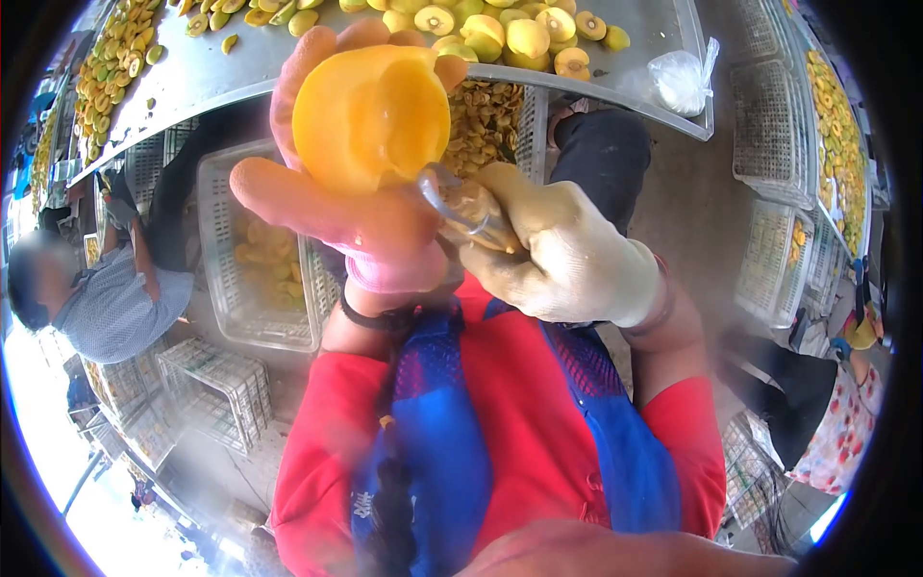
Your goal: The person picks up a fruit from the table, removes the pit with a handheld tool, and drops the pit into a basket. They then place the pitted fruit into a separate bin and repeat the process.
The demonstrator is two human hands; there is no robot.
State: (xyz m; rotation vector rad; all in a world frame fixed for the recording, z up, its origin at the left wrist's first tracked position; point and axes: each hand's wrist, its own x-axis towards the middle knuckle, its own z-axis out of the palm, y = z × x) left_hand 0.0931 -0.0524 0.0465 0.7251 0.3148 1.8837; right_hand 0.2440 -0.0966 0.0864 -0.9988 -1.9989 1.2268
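Observation:
My left hand [336, 212], in a pink and orange glove, is closed around a large yellow peach half [336, 120]. The fruit's smooth face has a hollow on its right side, toward the camera. Just below and right of it, my right hand [567, 240], in a pale stained glove, grips a pitting tool [460, 213] with a curved metal loop. That loop sits close to the lower edge of the peach half, and its handle is mostly hidden in my fist.
Halved peaches [486, 34] lie on the metal table [644, 72] ahead, near a knotted plastic bag [681, 77]. Under its edge stand a crate of yellow pieces [264, 327] and one of brown scraps [486, 120]. Other people [120, 298] sit to either side among stacked crates [769, 135].

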